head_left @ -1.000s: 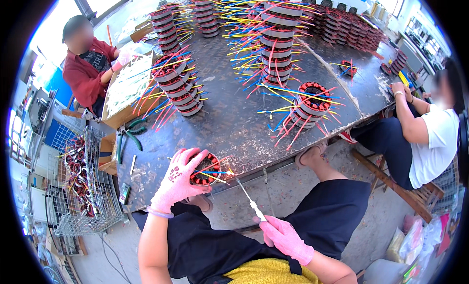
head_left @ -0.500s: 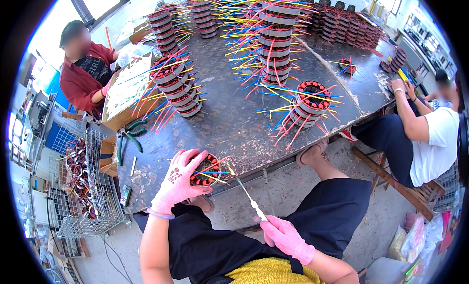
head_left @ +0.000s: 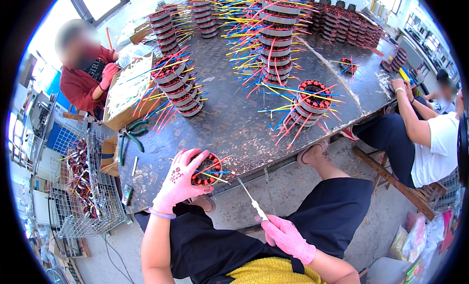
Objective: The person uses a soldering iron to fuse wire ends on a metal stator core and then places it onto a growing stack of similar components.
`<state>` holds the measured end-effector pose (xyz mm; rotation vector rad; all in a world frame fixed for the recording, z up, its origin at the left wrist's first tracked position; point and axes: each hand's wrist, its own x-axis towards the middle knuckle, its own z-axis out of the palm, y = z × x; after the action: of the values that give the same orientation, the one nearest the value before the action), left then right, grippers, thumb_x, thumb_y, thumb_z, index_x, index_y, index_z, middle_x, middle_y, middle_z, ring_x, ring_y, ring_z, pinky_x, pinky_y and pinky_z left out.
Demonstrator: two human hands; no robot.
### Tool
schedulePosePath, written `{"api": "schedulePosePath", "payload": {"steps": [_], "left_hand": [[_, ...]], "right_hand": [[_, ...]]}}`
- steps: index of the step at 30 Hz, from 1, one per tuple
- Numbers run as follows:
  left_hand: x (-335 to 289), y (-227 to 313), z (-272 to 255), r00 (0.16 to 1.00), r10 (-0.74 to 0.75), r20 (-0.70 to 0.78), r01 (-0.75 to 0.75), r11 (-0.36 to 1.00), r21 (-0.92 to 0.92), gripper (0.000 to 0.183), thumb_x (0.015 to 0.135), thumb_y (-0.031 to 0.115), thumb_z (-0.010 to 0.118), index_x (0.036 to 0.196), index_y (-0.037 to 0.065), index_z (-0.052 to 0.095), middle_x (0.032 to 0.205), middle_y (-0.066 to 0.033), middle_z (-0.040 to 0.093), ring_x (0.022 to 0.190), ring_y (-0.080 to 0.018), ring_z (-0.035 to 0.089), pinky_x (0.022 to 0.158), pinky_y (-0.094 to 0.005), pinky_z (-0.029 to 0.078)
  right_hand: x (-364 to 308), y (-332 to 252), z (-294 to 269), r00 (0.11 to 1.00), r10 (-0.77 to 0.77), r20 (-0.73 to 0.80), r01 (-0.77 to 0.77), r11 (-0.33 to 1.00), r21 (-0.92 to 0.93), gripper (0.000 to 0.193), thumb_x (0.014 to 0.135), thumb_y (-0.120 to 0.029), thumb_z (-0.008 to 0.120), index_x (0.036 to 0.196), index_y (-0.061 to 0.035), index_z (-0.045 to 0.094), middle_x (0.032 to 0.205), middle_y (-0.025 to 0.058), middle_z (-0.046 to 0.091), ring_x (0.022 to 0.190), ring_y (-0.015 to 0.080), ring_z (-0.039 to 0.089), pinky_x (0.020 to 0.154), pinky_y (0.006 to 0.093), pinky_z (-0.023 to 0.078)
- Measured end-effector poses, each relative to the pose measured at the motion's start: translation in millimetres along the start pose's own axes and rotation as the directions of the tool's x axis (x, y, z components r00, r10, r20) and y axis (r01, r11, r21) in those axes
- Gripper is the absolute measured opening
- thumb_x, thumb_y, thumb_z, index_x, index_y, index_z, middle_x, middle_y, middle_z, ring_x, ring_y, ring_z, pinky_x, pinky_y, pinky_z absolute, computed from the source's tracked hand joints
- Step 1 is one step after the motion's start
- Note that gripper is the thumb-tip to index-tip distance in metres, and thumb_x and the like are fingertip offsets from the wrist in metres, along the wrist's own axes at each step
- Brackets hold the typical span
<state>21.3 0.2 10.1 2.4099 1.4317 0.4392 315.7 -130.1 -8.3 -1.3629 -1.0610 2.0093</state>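
Observation:
My left hand (head_left: 181, 180), in a pink glove, is wrapped round a motor stator (head_left: 207, 163) at the table's front edge. Red windings fill the ring, and red, blue and yellow leads stick out to its right. In my gloved right hand (head_left: 288, 237) is a slim tool (head_left: 255, 204) with a white handle and a thin metal shaft. Its tip slants up toward the stator and ends beside the lead ends, with a small bright spot there. Whether the tip touches a lead I cannot tell.
Tall stacks of wired stators (head_left: 276, 44) stand on the dark table (head_left: 220, 96), with a shorter stack (head_left: 312, 105) nearer. Green-handled pliers (head_left: 133, 132) lie left, by a carton (head_left: 117, 115). A wire basket (head_left: 88, 220) hangs below. Co-workers sit left and right.
The yellow patch at the tool's tip has shrunk to a small bright spot. My hands have hardly moved. The co-worker on the left has raised a gloved hand.

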Motion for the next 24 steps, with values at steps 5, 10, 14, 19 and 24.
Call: {"api": "schedulePosePath", "payload": {"steps": [5, 10, 14, 19, 24], "left_hand": [[-1.7, 0.1, -1.4, 1.000, -0.010, 0.003, 0.010, 1.000, 0.009, 0.096, 0.053, 0.026, 0.089, 0.139, 0.008, 0.049, 0.136, -0.0161, 0.047, 0.129, -0.0390, 0.042, 0.110, -0.0474, 0.034], [-1.9, 0.2, -0.2, 1.000, -0.016, 0.005, 0.015, 1.000, 0.027, 0.096, 0.053, 0.027, 0.089, 0.139, 0.008, 0.049, 0.137, -0.0165, 0.047, 0.130, -0.0399, 0.041, 0.111, -0.0478, 0.034], [-0.7, -0.7, 0.4, 1.000, -0.005, 0.007, 0.005, 1.000, 0.009, 0.097, 0.053, 0.027, 0.089, 0.139, 0.008, 0.049, 0.137, -0.0165, 0.047, 0.130, -0.0401, 0.040, 0.111, -0.0480, 0.033], [-1.0, -0.6, -0.1, 1.000, -0.009, 0.012, 0.009, 1.000, 0.010, 0.097, 0.054, 0.026, 0.089, 0.139, 0.008, 0.048, 0.137, -0.0165, 0.046, 0.131, -0.0401, 0.040, 0.111, -0.0480, 0.033], [-0.9, 2.3, -2.5, 0.999, -0.025, 0.021, 0.025, 1.000, 0.003, 0.096, 0.054, 0.026, 0.089, 0.140, 0.008, 0.048, 0.137, -0.0165, 0.046, 0.131, -0.0402, 0.040, 0.112, -0.0481, 0.032]], "right_hand": [[0.0, -1.0, 0.7, 1.000, -0.013, 0.007, 0.014, 1.000, -0.016, 0.037, 0.103, -0.028, 0.046, 0.129, -0.0025, 0.056, 0.063, -0.0026, 0.046, 0.055, 0.0056, 0.044, 0.053, 0.0243, 0.036], [-0.4, -2.4, 0.1, 1.000, -0.014, 0.011, 0.014, 0.999, -0.035, 0.037, 0.103, -0.028, 0.046, 0.129, -0.0025, 0.056, 0.063, -0.0022, 0.046, 0.056, 0.0061, 0.044, 0.053, 0.0248, 0.037], [-0.2, -0.2, -1.1, 1.000, -0.022, 0.002, 0.022, 0.999, -0.036, 0.037, 0.103, -0.027, 0.046, 0.128, -0.0018, 0.056, 0.063, -0.0020, 0.046, 0.056, 0.0062, 0.045, 0.053, 0.0249, 0.038], [0.9, 2.6, -0.6, 1.000, -0.019, 0.001, 0.019, 1.000, -0.003, 0.037, 0.103, -0.027, 0.047, 0.128, -0.0015, 0.056, 0.063, -0.0021, 0.045, 0.056, 0.0059, 0.045, 0.053, 0.0246, 0.037], [-0.1, -1.2, 0.4, 1.000, -0.013, 0.011, 0.013, 1.000, 0.023, 0.036, 0.103, -0.026, 0.048, 0.128, -0.0021, 0.056, 0.063, -0.0029, 0.045, 0.056, 0.0053, 0.045, 0.052, 0.0238, 0.037]]}}
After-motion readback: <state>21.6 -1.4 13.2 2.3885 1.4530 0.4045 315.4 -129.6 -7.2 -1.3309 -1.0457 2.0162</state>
